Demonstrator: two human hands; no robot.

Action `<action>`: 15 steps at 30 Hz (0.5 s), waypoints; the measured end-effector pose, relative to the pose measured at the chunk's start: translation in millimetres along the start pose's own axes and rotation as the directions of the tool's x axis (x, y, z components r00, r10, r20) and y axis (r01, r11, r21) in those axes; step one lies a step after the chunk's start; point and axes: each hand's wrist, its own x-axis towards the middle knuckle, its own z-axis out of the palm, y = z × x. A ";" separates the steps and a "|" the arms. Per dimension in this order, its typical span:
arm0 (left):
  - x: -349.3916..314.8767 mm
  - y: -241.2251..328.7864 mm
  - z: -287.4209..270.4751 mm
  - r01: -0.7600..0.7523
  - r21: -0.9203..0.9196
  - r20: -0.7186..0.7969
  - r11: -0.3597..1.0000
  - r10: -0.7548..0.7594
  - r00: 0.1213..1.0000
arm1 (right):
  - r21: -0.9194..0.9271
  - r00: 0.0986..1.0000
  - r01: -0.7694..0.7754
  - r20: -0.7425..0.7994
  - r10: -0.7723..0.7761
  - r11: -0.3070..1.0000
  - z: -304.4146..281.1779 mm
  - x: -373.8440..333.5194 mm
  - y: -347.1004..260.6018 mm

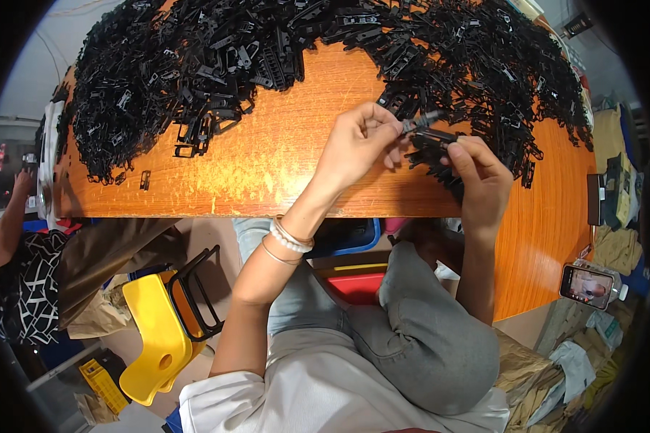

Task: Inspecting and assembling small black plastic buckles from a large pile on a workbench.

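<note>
Over the table's right half, my left hand [355, 146] is closed in a pinch at one end of a small dark plastic part [420, 121], blurred at its far tip. My right hand [482, 175] grips a slim black plastic piece [436, 135] between thumb and fingers. The two pieces are close together; whether they touch or join, I cannot tell. Just below and behind the hands lies a heap of similar black plastic parts [491, 94], slotted and narrow. Beaded bracelets [290, 238] circle my left wrist.
Another big pile of black parts [188, 65] covers the table's far left. One loose part [145, 180] lies near the front edge of the wooden table [267, 159]. A yellow chair [150, 328], a blue bin [368, 238] and a phone [588, 283] surround me. Another person's arm [7, 227] shows far left.
</note>
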 end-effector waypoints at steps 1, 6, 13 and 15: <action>-2.6 5.0 -2.7 0.057 -0.124 0.056 0.991 -0.050 0.997 | -0.031 0.999 0.042 0.015 -0.041 0.999 2.7 -0.2 2.5; -8.8 10.4 -9.4 0.191 -0.220 0.170 0.957 -0.155 0.973 | -0.168 0.997 0.075 -0.002 -0.076 0.983 14.4 -6.9 0.8; -17.0 17.8 0.7 0.171 -0.194 -0.011 0.966 -0.177 0.984 | -0.142 1.000 0.019 0.017 -0.017 0.990 16.8 -9.6 -1.4; -17.9 18.5 -0.2 0.150 -0.239 -0.040 0.959 -0.164 0.986 | -0.126 1.000 0.010 0.018 -0.008 0.992 17.7 -9.8 -3.6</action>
